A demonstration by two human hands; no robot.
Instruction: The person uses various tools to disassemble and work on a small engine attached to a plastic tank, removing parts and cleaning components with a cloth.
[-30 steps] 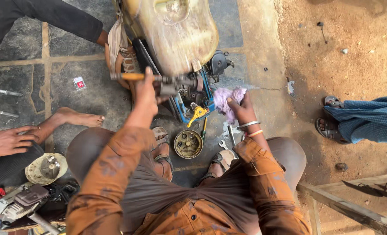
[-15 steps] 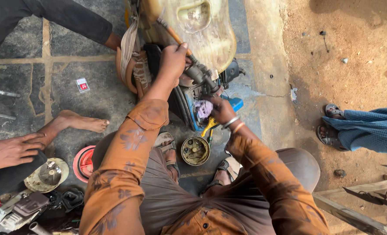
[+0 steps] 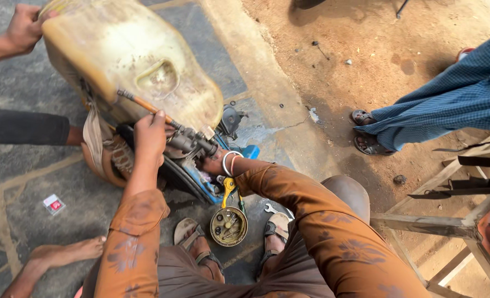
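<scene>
The left hand (image 3: 150, 135) had its fingers curled tight around a metal engine part (image 3: 192, 142) just below the cream fuel tank (image 3: 129, 66). The right hand (image 3: 214, 164), to the right, touched the same part; its fingers were hidden

The person wears a rust-orange long-sleeved shirt (image 3: 333, 232) with a faint darker floral print, brown trousers and strapped sandals (image 3: 198, 248). Just behind the right hand (image 3: 212, 164), two thin bangles (image 3: 229, 163) circle the wrist.
</scene>
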